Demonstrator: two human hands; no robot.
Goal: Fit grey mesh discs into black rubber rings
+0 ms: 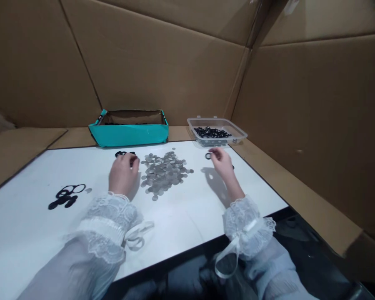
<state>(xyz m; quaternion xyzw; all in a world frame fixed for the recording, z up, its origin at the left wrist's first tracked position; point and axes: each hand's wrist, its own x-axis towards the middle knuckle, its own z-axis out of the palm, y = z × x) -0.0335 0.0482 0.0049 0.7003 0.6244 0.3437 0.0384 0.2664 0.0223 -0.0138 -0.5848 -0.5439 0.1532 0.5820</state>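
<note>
Head view: beyond the left hand (124, 173) stands an open, rectangular box with a teal front (129, 135) and a brown inside; dark contents show just above its front wall, too little of them to identify. Beyond the right hand (222, 164), a shallow, clear plastic tray (237, 135) holds a heap of small black rings (211, 133), with some bare floor at its right.

The right hand pinches a small black ring (208, 156) at its fingertips, just above the white-topped bench (175, 212). The left hand is narrow, its fingers curled down over black ring-like pieces (120, 153); it partly covers them, and whether it grips one I cannot tell.

Between the hands lies a loose pile of flat, round, grey discs (164, 171). Left of the left hand, nearer the body, black hoops and dark ovals (62, 196) overlap beside a lone pale disc (88, 190). A dark bit (233, 167) peeks out behind the right hand, too hidden to name. Both forearms, in sheer white lace-cuffed sleeves (109, 227), run off the bottom edge.
</note>
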